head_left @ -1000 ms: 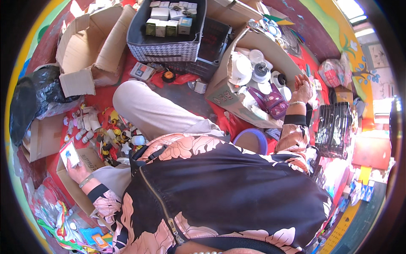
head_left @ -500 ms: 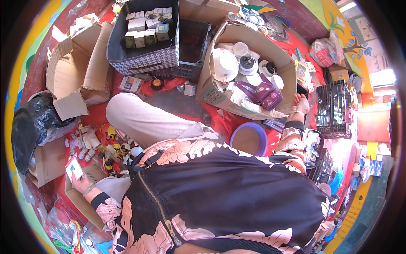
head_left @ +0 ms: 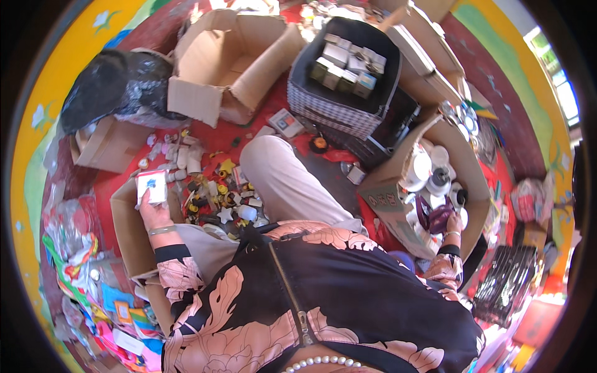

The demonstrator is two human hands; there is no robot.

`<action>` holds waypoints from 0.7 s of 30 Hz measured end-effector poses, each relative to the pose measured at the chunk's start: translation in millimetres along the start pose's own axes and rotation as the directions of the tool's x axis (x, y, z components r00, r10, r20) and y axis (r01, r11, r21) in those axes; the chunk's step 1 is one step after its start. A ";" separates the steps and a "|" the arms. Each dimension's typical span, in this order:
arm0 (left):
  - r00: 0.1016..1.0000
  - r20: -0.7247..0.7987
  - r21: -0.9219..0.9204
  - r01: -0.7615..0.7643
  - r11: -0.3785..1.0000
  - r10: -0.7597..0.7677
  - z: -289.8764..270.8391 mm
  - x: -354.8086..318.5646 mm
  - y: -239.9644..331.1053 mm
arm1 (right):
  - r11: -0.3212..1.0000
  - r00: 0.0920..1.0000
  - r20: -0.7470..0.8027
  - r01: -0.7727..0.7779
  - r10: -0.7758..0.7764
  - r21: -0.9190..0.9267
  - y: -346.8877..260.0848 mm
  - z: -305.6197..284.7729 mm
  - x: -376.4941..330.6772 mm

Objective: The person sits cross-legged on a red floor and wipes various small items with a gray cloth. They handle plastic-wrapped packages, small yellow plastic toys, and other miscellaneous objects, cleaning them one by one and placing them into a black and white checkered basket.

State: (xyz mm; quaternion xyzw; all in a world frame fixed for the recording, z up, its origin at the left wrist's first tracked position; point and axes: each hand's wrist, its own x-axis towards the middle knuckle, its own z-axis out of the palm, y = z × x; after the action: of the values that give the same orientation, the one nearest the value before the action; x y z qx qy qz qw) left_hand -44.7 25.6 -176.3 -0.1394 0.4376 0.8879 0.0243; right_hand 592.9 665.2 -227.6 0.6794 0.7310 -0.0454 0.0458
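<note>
My left hand (head_left: 155, 214) is closed on a small flat white box (head_left: 152, 185) with a red edge and a blue mark. It holds this up over an open cardboard box (head_left: 126, 233) at the left. On the right, my right hand (head_left: 457, 222) reaches into a large cardboard box (head_left: 390, 208) full of white containers. Its fingers are closed on the edge of a purple patterned bag (head_left: 433, 217) lying there. A white bottle with a dark top (head_left: 439, 181) sits just beyond the bag.
Small figures and toys (head_left: 221, 196) are heaped beside my leg. Farther off stand an empty cardboard box (head_left: 208, 102) and a checked fabric bin (head_left: 336, 112) of small boxes. A black plastic bag (head_left: 102, 93) is far left, a black wire crate (head_left: 507, 283) right.
The view has swung to the right. My right hand has moved from the cardboard box's outer edge into it, onto the purple bag. My left hand still holds the white box.
</note>
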 end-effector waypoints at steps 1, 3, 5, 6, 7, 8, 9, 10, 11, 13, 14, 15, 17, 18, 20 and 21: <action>1.000 -0.026 -0.017 0.004 1.000 -0.004 7.2 -4.6 -0.5 | 0.990 0.997 0.063 0.040 -0.032 -0.135 -3.9 -8.9 2.6; 0.999 -0.010 -0.030 -0.042 0.999 0.042 -7.9 -5.5 10.5 | 0.992 0.992 0.042 -0.122 0.121 0.041 -70.7 -43.0 -16.1; 0.999 -0.013 -0.046 -0.043 0.998 0.043 -12.2 -3.9 9.9 | 0.992 0.977 -0.176 -0.125 0.121 -0.011 -112.5 -66.4 -26.2; 0.998 -0.044 -0.051 -0.052 0.997 0.049 -11.7 -3.2 9.5 | 1.000 0.968 -0.250 -0.001 -0.002 -0.012 -124.2 -71.2 -27.1; 0.999 -0.029 -0.058 -0.043 0.997 0.041 -11.0 -1.0 7.6 | 0.976 0.924 -0.313 0.209 -0.218 -0.061 -118.5 -55.7 -0.8; 0.998 -0.036 -0.068 -0.052 0.996 0.049 -17.8 -3.9 8.8 | 0.956 0.895 -0.343 0.291 -0.284 -0.032 -147.1 -60.5 -0.2; 0.997 -0.048 -0.080 -0.065 0.995 0.061 -24.5 -7.1 8.9 | 0.926 0.859 -0.373 0.377 -0.352 -0.005 -176.0 -66.8 -2.3; 0.999 0.013 -0.098 -0.035 0.995 0.037 -23.5 -14.2 8.9 | 0.869 0.801 -0.399 0.495 -0.446 0.023 -200.2 -71.0 -2.5; 0.997 0.068 -0.109 -0.015 0.994 0.023 -13.8 -22.3 5.6 | 0.820 0.731 -0.433 0.571 -0.527 -0.033 -227.7 -72.5 -9.4; 0.999 0.037 -0.195 0.027 0.980 -0.020 8.1 -54.3 -10.6 | 0.695 0.698 -0.351 0.701 -0.625 0.157 -294.5 -71.2 -41.0; 0.982 0.188 -0.179 0.069 0.981 -0.034 16.6 -66.9 -23.8 | 0.550 0.611 -0.362 0.791 -0.704 0.267 -324.7 -64.8 -52.0; 0.975 0.185 -0.143 0.150 0.978 -0.122 12.9 -83.5 -41.4 | 0.428 0.526 -0.383 0.847 -0.759 0.316 -361.8 -66.3 -81.8; 0.916 0.306 -0.130 0.309 0.942 -0.258 23.8 -117.4 -65.0 | 0.116 0.288 -0.388 0.905 -0.876 0.410 -413.6 -54.3 -122.3; 0.905 0.338 -0.115 0.311 0.943 -0.257 34.1 -137.6 -64.6 | 0.012 0.208 -0.372 0.885 -0.905 0.465 -438.8 -57.2 -157.0; 0.887 0.392 -0.108 0.306 0.946 -0.243 51.1 -172.8 -58.2 | -0.164 0.033 -0.305 0.786 -0.952 0.596 -476.8 -78.5 -227.3; 0.881 0.418 -0.110 0.290 0.951 -0.220 53.0 -182.1 -54.9 | -0.233 -0.065 -0.266 0.703 -0.962 0.672 -490.1 -84.3 -255.2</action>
State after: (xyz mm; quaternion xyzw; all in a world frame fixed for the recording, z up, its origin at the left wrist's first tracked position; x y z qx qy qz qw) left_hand 127.2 115.3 -139.0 -0.0128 0.3243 0.9203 0.2184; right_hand 122.2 388.0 -109.1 -0.1072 0.8862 -0.4390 -0.1025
